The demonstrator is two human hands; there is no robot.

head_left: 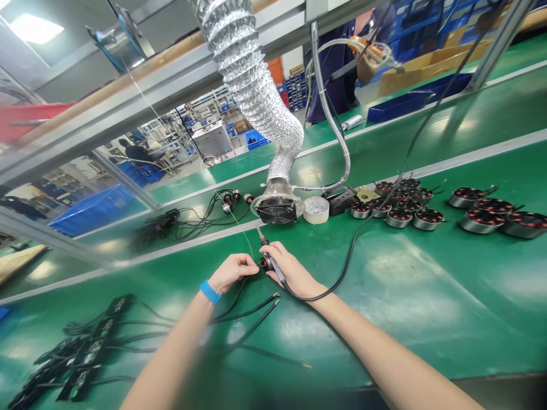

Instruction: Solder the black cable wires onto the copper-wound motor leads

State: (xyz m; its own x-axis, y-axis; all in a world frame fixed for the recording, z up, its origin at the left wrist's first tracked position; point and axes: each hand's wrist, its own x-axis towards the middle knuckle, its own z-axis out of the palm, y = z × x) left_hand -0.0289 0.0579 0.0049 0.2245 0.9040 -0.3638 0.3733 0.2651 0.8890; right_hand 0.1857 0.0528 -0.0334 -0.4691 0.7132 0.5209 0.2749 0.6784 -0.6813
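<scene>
Green and glossy, the long table [410, 319] ran beneath a crinkled silver duct [273, 108] with a round black-grilled fan [277, 210] at its mouth; near the fan, the two hands met over a small dark round part [265, 263]. The right hand [288, 267] was partly closed around a pen-shaped soldering iron [278, 270] with a black cable, its fingers also at the part; the left hand [235, 270], wearing a blue wristband [210, 292], had thumb and fingertips pinched together at the part's left side.

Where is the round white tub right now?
In the head view, the tub stands on the green bench, beyond the right hand and just right of the black fan grille.
</scene>
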